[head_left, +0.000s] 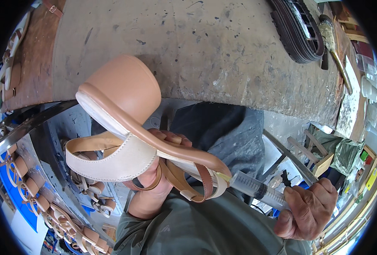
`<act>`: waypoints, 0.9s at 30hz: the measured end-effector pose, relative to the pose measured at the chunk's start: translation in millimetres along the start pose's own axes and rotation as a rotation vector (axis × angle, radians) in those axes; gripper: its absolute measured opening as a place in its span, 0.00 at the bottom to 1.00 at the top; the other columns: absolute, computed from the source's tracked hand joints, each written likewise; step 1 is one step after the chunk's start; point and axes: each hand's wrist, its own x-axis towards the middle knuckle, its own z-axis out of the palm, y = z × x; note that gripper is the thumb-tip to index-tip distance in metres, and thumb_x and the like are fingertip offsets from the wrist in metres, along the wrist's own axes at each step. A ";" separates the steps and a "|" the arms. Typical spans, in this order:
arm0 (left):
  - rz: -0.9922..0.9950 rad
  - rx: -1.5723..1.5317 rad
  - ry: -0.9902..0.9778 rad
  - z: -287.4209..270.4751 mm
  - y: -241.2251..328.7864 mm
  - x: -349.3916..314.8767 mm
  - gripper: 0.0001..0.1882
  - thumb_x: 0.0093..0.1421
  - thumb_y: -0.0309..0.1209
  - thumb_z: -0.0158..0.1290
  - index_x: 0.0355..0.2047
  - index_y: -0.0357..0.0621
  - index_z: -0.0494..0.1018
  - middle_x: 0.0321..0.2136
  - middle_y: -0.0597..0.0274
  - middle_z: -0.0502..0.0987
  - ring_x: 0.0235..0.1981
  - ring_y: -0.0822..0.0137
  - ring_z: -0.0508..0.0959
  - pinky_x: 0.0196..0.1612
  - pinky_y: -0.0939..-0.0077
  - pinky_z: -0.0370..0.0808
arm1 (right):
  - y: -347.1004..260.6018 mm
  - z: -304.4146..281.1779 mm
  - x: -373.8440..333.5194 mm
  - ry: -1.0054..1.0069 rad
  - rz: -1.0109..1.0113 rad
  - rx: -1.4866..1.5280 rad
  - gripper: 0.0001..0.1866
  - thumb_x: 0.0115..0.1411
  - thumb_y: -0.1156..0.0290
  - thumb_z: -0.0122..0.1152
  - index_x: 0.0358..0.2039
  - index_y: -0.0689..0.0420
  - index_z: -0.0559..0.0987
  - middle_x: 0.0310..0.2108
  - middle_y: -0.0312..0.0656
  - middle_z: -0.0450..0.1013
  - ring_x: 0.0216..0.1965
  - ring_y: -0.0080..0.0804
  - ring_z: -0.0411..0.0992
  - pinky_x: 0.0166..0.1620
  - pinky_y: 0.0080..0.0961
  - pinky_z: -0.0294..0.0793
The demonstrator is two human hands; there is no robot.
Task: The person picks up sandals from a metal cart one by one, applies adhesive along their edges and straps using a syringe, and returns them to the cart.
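A tan block-heeled sandal with a wide cream strap and thinner brown and cream straps is held on its side above my lap. My left hand wraps round its middle, fingers over the sole and partly hidden by the straps. In my right hand is a clear plastic syringe with a dark plunger seal, gripped by its rear end. The syringe tip meets the toe end of the sandal, by the edge of the sole; whether anything comes out cannot be made out.
A stained workbench lies ahead. On its right are a dark coiled ribbed strip and a hammer. At the left, several tan sandals stand on a rack beside a metal bar. A wooden stool is at the right.
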 end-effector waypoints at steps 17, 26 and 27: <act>0.019 -0.045 0.016 7.6 -2.6 0.3 0.17 0.61 0.40 0.47 0.44 0.43 0.64 0.37 0.57 0.73 0.39 0.57 0.74 0.40 0.64 0.73 | -2.1 -7.0 -9.3 -0.019 0.038 -0.018 0.13 0.49 0.66 0.52 0.23 0.65 0.76 0.11 0.43 0.68 0.14 0.27 0.55 0.22 0.27 0.53; 0.102 -0.108 0.070 12.4 -7.9 2.9 0.14 0.62 0.37 0.44 0.44 0.44 0.66 0.37 0.59 0.72 0.39 0.61 0.74 0.41 0.63 0.73 | -4.0 -10.8 -36.0 0.007 0.240 0.068 0.15 0.51 0.61 0.53 0.24 0.62 0.76 0.12 0.41 0.69 0.18 0.31 0.58 0.29 0.31 0.59; 0.097 -0.104 0.069 13.6 -9.1 3.0 0.14 0.62 0.37 0.44 0.44 0.44 0.66 0.37 0.59 0.72 0.39 0.61 0.74 0.41 0.63 0.73 | -4.2 -11.5 -37.3 0.001 0.253 0.067 0.15 0.51 0.61 0.53 0.24 0.62 0.76 0.12 0.41 0.69 0.18 0.31 0.58 0.29 0.32 0.59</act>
